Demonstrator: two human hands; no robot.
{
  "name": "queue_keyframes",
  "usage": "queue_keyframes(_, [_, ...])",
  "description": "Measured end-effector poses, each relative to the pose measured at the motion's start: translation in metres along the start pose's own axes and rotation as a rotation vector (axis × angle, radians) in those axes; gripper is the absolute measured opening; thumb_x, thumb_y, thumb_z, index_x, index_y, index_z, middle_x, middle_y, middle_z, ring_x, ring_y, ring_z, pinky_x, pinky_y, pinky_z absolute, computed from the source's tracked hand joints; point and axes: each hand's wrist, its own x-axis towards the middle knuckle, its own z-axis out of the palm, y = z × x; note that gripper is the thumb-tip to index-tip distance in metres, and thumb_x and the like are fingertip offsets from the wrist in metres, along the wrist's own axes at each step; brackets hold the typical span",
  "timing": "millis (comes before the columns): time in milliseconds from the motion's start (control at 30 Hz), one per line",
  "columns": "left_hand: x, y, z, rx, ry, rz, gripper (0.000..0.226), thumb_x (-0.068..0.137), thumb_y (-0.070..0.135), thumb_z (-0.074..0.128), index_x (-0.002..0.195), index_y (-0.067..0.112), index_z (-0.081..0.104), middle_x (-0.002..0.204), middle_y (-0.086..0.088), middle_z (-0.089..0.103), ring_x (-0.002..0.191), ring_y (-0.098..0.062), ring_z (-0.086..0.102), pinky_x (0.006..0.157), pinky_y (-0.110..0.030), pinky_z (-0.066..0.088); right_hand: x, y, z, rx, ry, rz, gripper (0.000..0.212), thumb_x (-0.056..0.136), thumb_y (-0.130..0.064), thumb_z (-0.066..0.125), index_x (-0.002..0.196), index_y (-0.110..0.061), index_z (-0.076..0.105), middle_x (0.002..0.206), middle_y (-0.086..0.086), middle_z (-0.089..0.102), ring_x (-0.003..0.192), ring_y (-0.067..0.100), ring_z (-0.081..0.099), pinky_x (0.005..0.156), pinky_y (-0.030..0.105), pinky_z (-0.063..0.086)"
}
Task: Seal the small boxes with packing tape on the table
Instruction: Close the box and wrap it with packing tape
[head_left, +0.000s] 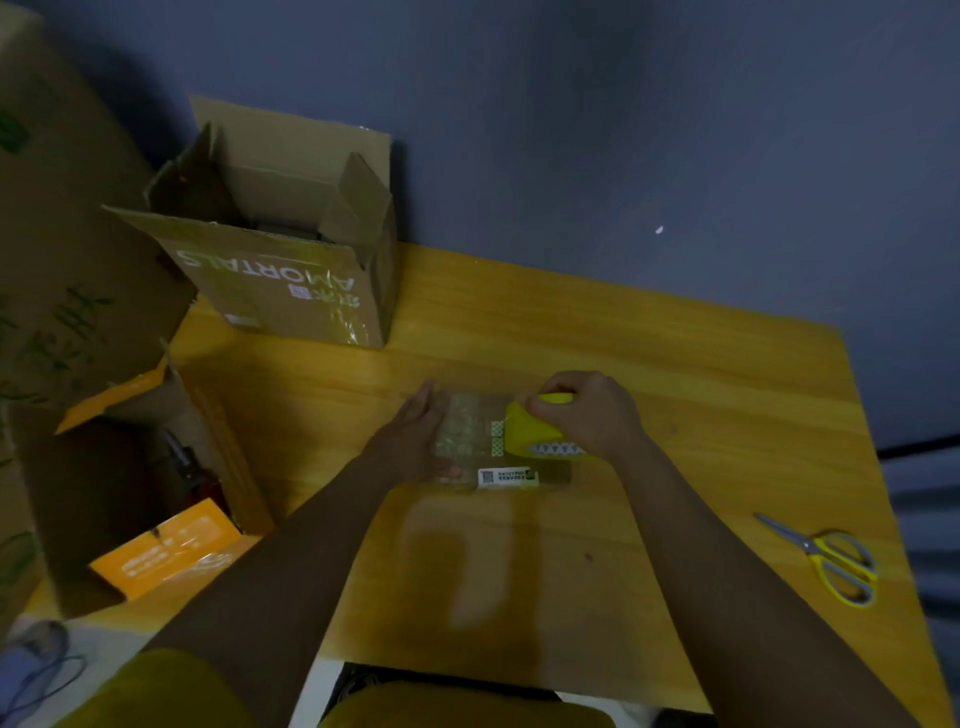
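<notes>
A: The small box (480, 441) lies flat near the middle of the bench (701, 364). The left hand (415, 436) presses on its left side with straight fingers, so this grip is open and only holds the box down. The right hand (592, 415) has its fingers curled around the yellow tape dispenser (535, 426), which sits on the right part of the box top.

B: So the tape is being laid across the top. How to do this well?

A: I think the dispenser should be pulled in one straight line along the seam, with steady pressure, while the left hand keeps the box from sliding. Then the tape should go a little over the edge, down the side, before cutting. I cannot tell whether the tape end is already stuck; the top is shiny and blurred.

B: And the room around?

A: To the right the bench is free of things for a good way, so the pull has space. The scissors (826, 556) lie well apart, near the right edge. The open carton (280, 249) stands at the back left corner, and another carton with orange flaps (156, 519) sits at the left edge. The box has a white label (506, 477) on its near side; better not to cover it.
</notes>
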Motion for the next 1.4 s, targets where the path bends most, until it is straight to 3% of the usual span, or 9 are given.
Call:
queue_keyframes(100, [-0.005,0.0,0.005,-0.292,0.001,-0.035,0.114,0.079,0.029,0.077,0.152,0.02,-0.01,0.158,-0.007,-0.021,0.147,-0.022,-0.009,0.116,-0.035,0.02,-0.001,-0.003,-0.003,-0.001,-0.013,0.021,0.05,0.085,-0.059,0.061,0.114,-0.018,0.069,0.125,-0.003,0.064,0.107,0.018,0.06,0.075,0.027,0.039])
queue_keyframes(267, [-0.018,0.007,0.019,-0.53,0.085,-0.07,0.103,0.089,0.016,0.067,0.149,0.03,-0.015,0.148,-0.003,0.039,0.125,-0.02,0.049,0.081,-0.018,0.039,-0.003,-0.008,-0.004,0.016,0.0,0.075,0.052,0.082,-0.06,0.063,0.112,-0.018,0.07,0.125,-0.002,0.064,0.106,0.018,0.06,0.078,0.028,0.041])
queue_keyframes(633, [-0.012,0.002,0.017,-0.54,0.11,-0.038,0.094,0.083,0.016,0.074,0.153,0.029,0.013,0.147,0.001,0.042,0.108,-0.005,0.045,0.076,-0.014,0.039,-0.005,-0.012,0.002,-0.239,0.176,0.122,0.06,0.072,-0.073,0.062,0.092,-0.017,0.065,0.107,0.005,0.052,0.11,0.026,0.045,0.093,0.043,0.042])
queue_keyframes(767, [-0.012,0.001,0.016,-0.555,0.112,-0.055,0.094,0.081,0.013,0.075,0.152,0.028,0.015,0.148,-0.001,0.041,0.111,-0.005,0.045,0.072,-0.01,0.039,-0.012,-0.007,-0.012,0.084,-0.026,0.172,0.052,0.073,-0.069,0.065,0.093,-0.02,0.066,0.084,0.0,0.061,0.084,0.019,0.058,0.067,0.033,0.043])
queue_keyframes(900, [-0.012,0.002,0.017,-0.602,0.126,-0.087,0.096,0.078,0.012,0.078,0.151,0.032,0.018,0.148,0.0,0.042,0.122,-0.016,0.051,0.089,-0.029,0.05,-0.01,0.002,-0.033,0.225,-0.248,0.241,0.058,0.077,-0.057,0.07,0.117,-0.015,0.065,0.111,-0.005,0.055,0.105,0.017,0.052,0.083,0.03,0.042])
queue_keyframes(1000, [-0.012,0.001,0.019,-0.64,0.127,-0.094,0.095,0.079,0.012,0.077,0.151,0.034,0.018,0.145,-0.002,0.044,0.12,-0.017,0.052,0.091,-0.033,0.051,-0.011,0.004,-0.031,0.263,-0.219,0.18,0.042,0.076,-0.055,0.072,0.083,-0.014,0.068,0.074,-0.005,0.055,0.076,0.015,0.055,0.064,0.029,0.038])
queue_keyframes(1100, [-0.011,0.002,0.02,-0.628,0.118,-0.11,0.095,0.081,0.011,0.075,0.152,0.032,0.015,0.144,-0.002,0.043,0.12,-0.016,0.049,0.089,-0.029,0.048,-0.01,0.005,-0.032,0.015,-0.172,0.126,0.049,0.075,-0.066,0.066,0.07,-0.017,0.062,0.063,0.002,0.049,0.065,0.019,0.053,0.061,0.033,0.037])
queue_keyframes(1233, [-0.01,0.007,0.021,-0.563,0.106,-0.119,0.099,0.081,0.014,0.076,0.153,0.032,0.009,0.151,-0.004,0.036,0.129,-0.024,0.045,0.096,-0.035,0.047,-0.006,0.012,-0.043,-0.419,-0.157,0.139,0.082,0.077,-0.076,0.055,0.126,-0.01,0.061,0.115,0.008,0.065,0.104,0.027,0.06,0.081,0.039,0.05])
queue_keyframes(1400, [-0.009,0.009,0.019,-0.435,0.095,-0.092,0.103,0.081,0.019,0.076,0.152,0.028,0.002,0.157,-0.002,0.024,0.135,-0.023,0.04,0.104,-0.033,0.041,0.003,0.021,-0.041,-0.622,-0.174,0.183,0.072,0.077,-0.082,0.046,0.092,-0.015,0.065,0.083,0.001,0.061,0.087,0.023,0.058,0.1,0.046,0.036])
